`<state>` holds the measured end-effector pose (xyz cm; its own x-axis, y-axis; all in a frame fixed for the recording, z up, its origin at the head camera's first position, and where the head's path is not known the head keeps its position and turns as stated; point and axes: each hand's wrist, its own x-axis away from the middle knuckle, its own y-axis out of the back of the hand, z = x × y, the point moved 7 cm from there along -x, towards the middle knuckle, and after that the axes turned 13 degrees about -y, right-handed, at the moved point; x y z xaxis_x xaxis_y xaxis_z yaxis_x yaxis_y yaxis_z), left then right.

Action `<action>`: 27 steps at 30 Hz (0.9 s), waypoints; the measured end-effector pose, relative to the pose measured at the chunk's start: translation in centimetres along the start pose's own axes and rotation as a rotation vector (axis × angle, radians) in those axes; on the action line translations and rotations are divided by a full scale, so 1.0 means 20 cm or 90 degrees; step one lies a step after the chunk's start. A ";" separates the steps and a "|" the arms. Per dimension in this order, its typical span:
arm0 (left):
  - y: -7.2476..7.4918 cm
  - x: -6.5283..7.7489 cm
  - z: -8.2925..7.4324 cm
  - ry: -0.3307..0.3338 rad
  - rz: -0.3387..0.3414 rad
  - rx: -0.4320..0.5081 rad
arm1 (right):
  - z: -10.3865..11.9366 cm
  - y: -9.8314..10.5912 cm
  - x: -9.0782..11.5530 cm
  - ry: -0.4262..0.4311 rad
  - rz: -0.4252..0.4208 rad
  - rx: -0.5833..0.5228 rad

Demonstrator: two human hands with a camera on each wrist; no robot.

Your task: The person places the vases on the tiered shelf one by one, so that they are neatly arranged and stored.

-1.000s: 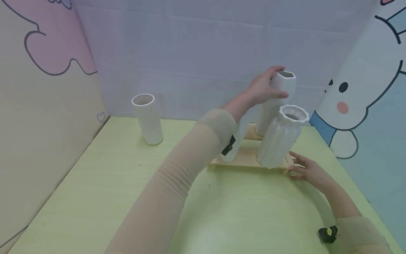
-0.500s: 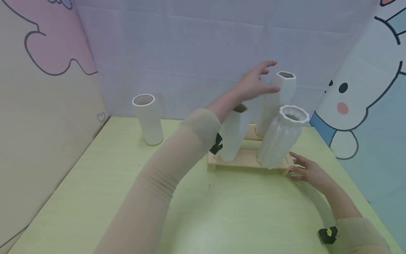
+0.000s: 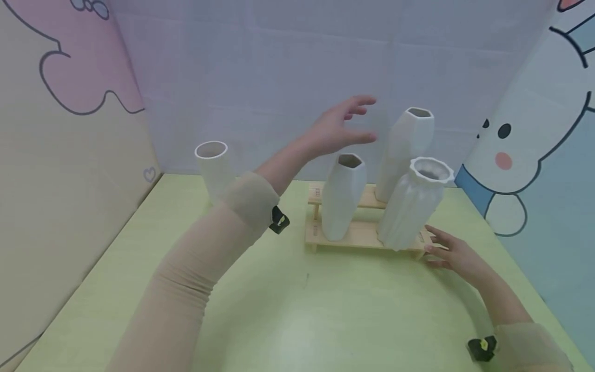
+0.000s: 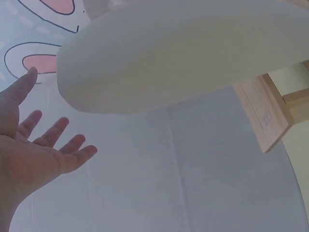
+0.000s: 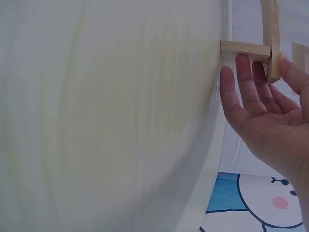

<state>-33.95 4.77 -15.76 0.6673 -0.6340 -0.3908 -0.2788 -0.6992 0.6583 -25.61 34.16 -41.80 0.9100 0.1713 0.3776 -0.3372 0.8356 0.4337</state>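
My left hand [image 3: 337,126] hovers, fingers spread and holding nothing, above and left of a tall faceted white vase [image 3: 404,144] on the upper shelf of a two-tier wooden rack [image 3: 362,232]. A shorter faceted vase [image 3: 343,201] stands on the lower tier at left, and a ribbed vase [image 3: 409,212] with a scalloped rim at right. In the left wrist view, a white vase [image 4: 169,58] lies apart from the fingertips. My right hand [image 3: 453,253] holds the rack's right end. The right wrist view shows thumb and fingers about the board's end [image 5: 273,63] by its leg.
A white cylindrical vase [image 3: 214,165] stands at the back left of the pale green table [image 3: 297,320], partly covered by my left sleeve. A lavender cloth wall [image 3: 260,62] rises behind, with cartoon-printed panels at both sides.
My left hand has let go of the tall faceted vase and moved left, uncovering the shorter vase. The tall vase stays on the upper shelf. My right hand keeps its place at the rack.
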 end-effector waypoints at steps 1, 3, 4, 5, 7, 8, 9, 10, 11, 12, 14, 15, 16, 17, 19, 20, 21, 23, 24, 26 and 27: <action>0.01 0.02 0.01 -0.001 -0.001 -0.008 | 0.00 0.00 0.00 0.004 0.001 -0.003; 0.04 0.06 0.02 -0.005 -0.002 -0.025 | 0.01 0.00 0.01 0.013 0.003 -0.011; 0.06 0.08 0.03 -0.006 -0.002 -0.031 | 0.01 0.00 0.01 0.016 0.004 -0.015; 0.08 0.09 0.04 -0.009 -0.004 -0.037 | 0.01 0.00 0.01 0.019 0.005 -0.015; 0.11 0.13 0.06 -0.009 -0.007 -0.052 | 0.02 0.00 0.01 0.021 0.004 -0.016; 0.13 0.15 0.07 -0.012 -0.011 -0.060 | 0.01 0.00 0.01 0.020 0.004 -0.014; 0.15 0.17 0.08 -0.016 -0.017 -0.069 | 0.01 0.00 0.01 0.021 0.005 -0.014; 0.16 0.19 0.09 -0.016 -0.022 -0.075 | 0.01 0.00 0.01 0.021 0.006 -0.015; 0.18 0.21 0.09 -0.021 -0.028 -0.082 | 0.01 0.00 0.01 0.022 0.007 -0.016; 0.20 0.23 0.10 -0.025 -0.034 -0.089 | 0.01 -0.01 0.01 0.022 0.008 -0.018; 0.24 0.27 0.12 -0.030 -0.047 -0.103 | 0.01 -0.01 0.01 0.023 0.008 -0.017; 0.25 0.29 0.13 -0.031 -0.053 -0.109 | 0.01 -0.01 0.01 0.023 0.008 -0.017; 0.27 0.31 0.14 -0.031 -0.060 -0.114 | 0.01 -0.01 0.01 0.023 0.006 -0.014; 0.29 0.34 0.15 -0.033 -0.069 -0.118 | 0.01 0.00 0.01 0.023 0.005 -0.011; 0.31 0.38 0.17 -0.030 -0.081 -0.127 | 0.02 0.00 0.01 0.022 0.002 -0.005; 0.33 0.40 0.18 -0.030 -0.088 -0.131 | 0.02 -0.01 0.02 0.023 0.002 -0.005; 0.34 0.42 0.19 -0.029 -0.094 -0.133 | 0.02 0.00 0.02 0.022 0.001 -0.005; 0.37 0.46 0.21 -0.026 -0.107 -0.136 | 0.02 0.00 0.02 0.021 0.002 -0.005; 0.39 0.48 0.22 -0.024 -0.113 -0.137 | 0.03 0.00 0.02 0.020 0.001 -0.005; 0.42 0.52 0.24 -0.019 -0.125 -0.138 | 0.03 0.00 0.03 0.020 -0.001 -0.007; 0.43 0.54 0.25 -0.018 -0.129 -0.137 | 0.03 0.00 0.03 0.019 -0.002 -0.008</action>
<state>-32.64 -9.72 -17.61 0.6746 -0.4992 -0.5437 0.0134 -0.7282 0.6852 -25.24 33.99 -41.18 0.9179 0.1846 0.3513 -0.3318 0.8427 0.4239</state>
